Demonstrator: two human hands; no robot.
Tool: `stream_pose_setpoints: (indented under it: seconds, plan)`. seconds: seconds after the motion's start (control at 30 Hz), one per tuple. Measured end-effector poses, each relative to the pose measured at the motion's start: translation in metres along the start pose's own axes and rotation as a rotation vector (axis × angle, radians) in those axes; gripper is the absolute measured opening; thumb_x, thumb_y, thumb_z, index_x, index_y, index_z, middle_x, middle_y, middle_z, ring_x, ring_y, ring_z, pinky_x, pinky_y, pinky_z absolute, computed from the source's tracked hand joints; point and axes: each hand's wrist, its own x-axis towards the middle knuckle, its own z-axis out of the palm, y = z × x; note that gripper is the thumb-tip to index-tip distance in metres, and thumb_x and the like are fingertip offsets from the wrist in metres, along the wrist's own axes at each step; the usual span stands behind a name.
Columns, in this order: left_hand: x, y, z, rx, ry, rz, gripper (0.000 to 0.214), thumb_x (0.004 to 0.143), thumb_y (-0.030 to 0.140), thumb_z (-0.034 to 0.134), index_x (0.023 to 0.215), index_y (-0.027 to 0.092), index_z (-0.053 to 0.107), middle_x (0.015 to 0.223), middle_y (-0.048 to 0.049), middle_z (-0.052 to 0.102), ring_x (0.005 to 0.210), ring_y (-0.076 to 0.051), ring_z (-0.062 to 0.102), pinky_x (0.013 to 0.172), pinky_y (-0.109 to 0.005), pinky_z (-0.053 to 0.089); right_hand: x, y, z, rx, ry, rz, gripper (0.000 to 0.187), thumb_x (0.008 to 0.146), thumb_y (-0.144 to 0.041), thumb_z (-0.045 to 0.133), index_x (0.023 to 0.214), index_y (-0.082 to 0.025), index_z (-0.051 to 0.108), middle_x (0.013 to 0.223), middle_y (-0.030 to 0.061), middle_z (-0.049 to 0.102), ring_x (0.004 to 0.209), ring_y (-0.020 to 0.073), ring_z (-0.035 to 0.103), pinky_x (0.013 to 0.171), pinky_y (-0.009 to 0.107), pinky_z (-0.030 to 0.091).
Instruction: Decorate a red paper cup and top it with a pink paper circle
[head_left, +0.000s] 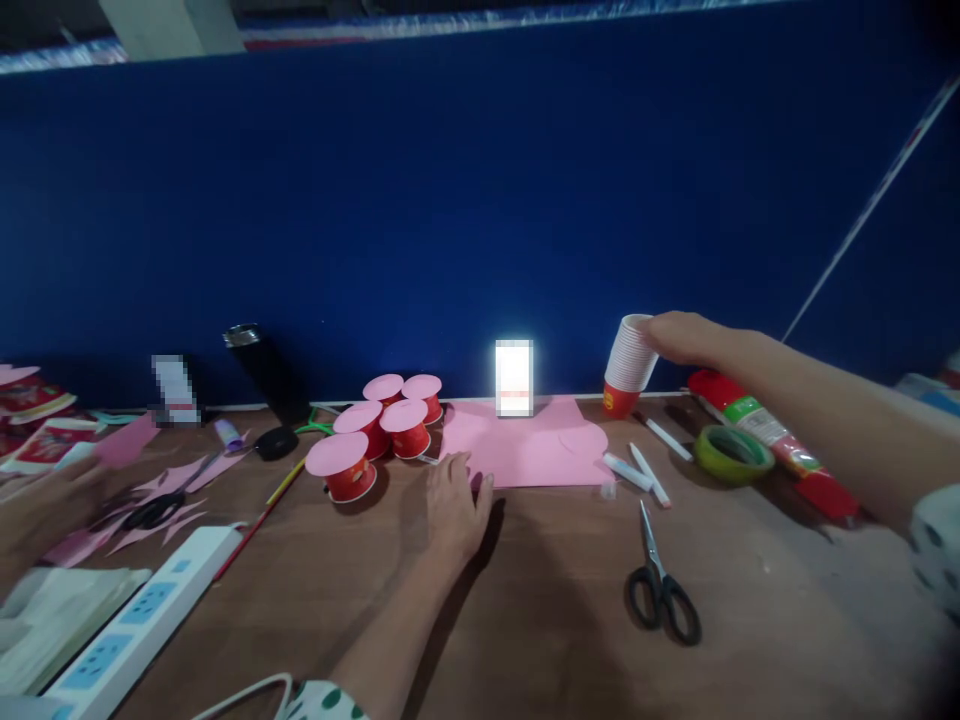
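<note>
My right hand (686, 340) reaches to the back of the table and is closed on the top of a tilted stack of paper cups (628, 365), white-rimmed with a red base. My left hand (454, 505) lies flat on the wooden table, fingers loosely together, its fingertips touching the near edge of a pink paper sheet (525, 445). It holds nothing. Left of the sheet stand several red cups capped with pink paper discs (379, 430).
Black scissors (660, 580), white pens (645, 470), a green tape roll (731, 452) and a red-green tube (772, 440) lie at right. A bright phone (514, 377) leans on the blue wall. A power strip (142, 620), pink scraps and another person's hand (41, 505) are at left.
</note>
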Motion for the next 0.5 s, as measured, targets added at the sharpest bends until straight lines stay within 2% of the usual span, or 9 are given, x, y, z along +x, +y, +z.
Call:
stream_pose_setpoints:
  seconds: [0.1,0.2,0.33,0.43,0.5]
  plan:
    - [0.000,0.000,0.000,0.001,-0.014,-0.005,0.037,0.091,0.036,0.048,0.119,0.011,0.052,0.121,-0.0169,0.059,0.118,-0.032,0.050,0.102,-0.050,0.040,0.008,0.002,-0.003,-0.093,-0.214,-0.030,0.018,0.092,-0.030,0.061,0.095,-0.013,0.064,0.091,0.0035,0.067,0.079,0.0147,0.065,0.072,0.033,0.055]
    - [0.000,0.000,0.000,-0.006,-0.018,-0.004,0.038,0.091,0.036,0.048,0.119,0.011,0.052,0.121,-0.0170,0.059,0.118,-0.032,0.050,0.103,-0.051,0.039,0.012,0.003,-0.011,-0.148,-0.309,-0.052,0.020,0.093,-0.031,0.058,0.102,-0.013,0.063,0.098,0.0039,0.066,0.084,0.0155,0.065,0.076,0.034,0.055]
    - [0.001,0.000,0.001,-0.026,-0.021,-0.003,0.037,0.091,0.035,0.049,0.118,0.011,0.053,0.120,-0.0162,0.059,0.116,-0.031,0.051,0.102,-0.050,0.039,0.014,0.001,-0.017,-0.170,-0.319,-0.037,0.016,0.092,-0.029,0.060,0.092,-0.013,0.064,0.089,0.0019,0.066,0.076,0.0133,0.063,0.071,0.030,0.052]
    - [0.001,0.000,0.000,-0.037,-0.024,-0.012,0.035,0.090,0.035,0.049,0.118,0.013,0.053,0.119,-0.0157,0.060,0.116,-0.031,0.052,0.101,-0.049,0.040,0.016,-0.003,-0.021,-0.147,-0.272,-0.009,0.016,0.085,-0.027,0.067,0.083,-0.012,0.067,0.078,0.0024,0.066,0.070,0.0118,0.059,0.063,0.024,0.039]
    - [0.001,0.000,0.000,-0.039,-0.025,-0.016,0.035,0.091,0.035,0.049,0.118,0.013,0.054,0.119,-0.0154,0.060,0.116,-0.031,0.052,0.101,-0.050,0.040,0.017,-0.005,-0.024,-0.128,-0.234,0.015,0.020,0.080,-0.032,0.071,0.081,-0.012,0.069,0.076,0.0037,0.067,0.068,0.0120,0.057,0.059,0.024,0.031]
